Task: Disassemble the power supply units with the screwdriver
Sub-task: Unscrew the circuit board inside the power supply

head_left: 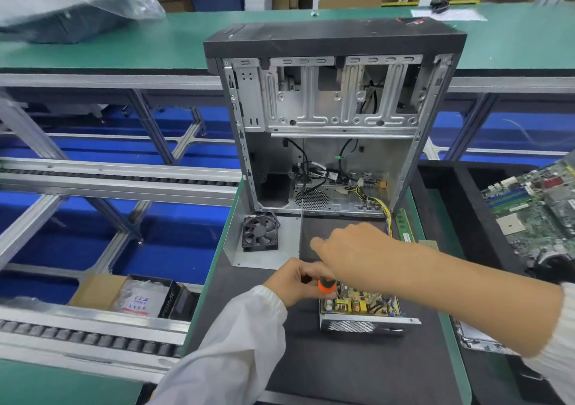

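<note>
An opened power supply unit [361,323] lies on the black mat, its circuit board [357,305] bare and its grille wall facing me. Its removed metal cover [249,258] with a black fan [260,232] lies to the left. My left hand [292,280] grips a screwdriver [326,285] with an orange and black handle at the unit's far left corner. My right hand [351,249] hovers just above the unit and the screwdriver handle, back upward; its fingers point down and are hidden.
An open, gutted computer case [326,118] stands upright behind the mat, cables hanging inside. A green memory stick [404,224] lies at its right. A motherboard [535,205] sits in a black tray at right. Conveyor rails and a cardboard box [133,298] lie at left.
</note>
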A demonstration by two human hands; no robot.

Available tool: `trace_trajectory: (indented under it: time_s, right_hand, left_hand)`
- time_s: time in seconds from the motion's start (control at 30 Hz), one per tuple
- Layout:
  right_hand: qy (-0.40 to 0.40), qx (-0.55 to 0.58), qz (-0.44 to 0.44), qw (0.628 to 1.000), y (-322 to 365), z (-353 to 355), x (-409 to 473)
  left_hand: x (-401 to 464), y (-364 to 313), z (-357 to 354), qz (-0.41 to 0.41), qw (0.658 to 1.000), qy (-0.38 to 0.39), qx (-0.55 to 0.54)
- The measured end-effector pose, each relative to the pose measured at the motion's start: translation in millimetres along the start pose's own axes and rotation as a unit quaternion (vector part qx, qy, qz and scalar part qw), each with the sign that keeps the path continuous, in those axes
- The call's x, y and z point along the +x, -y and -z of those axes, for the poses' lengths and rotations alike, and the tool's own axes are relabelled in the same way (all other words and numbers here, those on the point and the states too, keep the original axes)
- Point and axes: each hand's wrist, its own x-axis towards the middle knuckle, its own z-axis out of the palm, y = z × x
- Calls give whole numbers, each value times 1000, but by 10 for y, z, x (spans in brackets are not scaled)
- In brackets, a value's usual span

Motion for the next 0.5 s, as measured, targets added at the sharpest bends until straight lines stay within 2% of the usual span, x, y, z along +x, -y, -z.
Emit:
trace_trajectory:
  time_s: [0.1,0.17,0.27,0.37,0.43,0.5]
  right_hand:
    - [69,25,64,995,-71,60,-47]
    - [88,52,89,991,-114,69,-48]
    - [22,80,68,994,-125,69,-33]
    - [-38,1,-8,999,-99,82,17]
    - [-40,-53,2,998,-79,54,38]
    - [-14,-34,26,999,-95,25,14]
  left_hand:
    - [25,5,54,14,1000,3,7]
    - [24,5,58,24,1000,-13,0]
    - [31,-4,68,29,999,-20,-7]
    - [17,18,74,29,999,-16,16]
    - [19,10,57,13,1000,-7,6]
    - [29,-8,27,16,1000,1,-4]
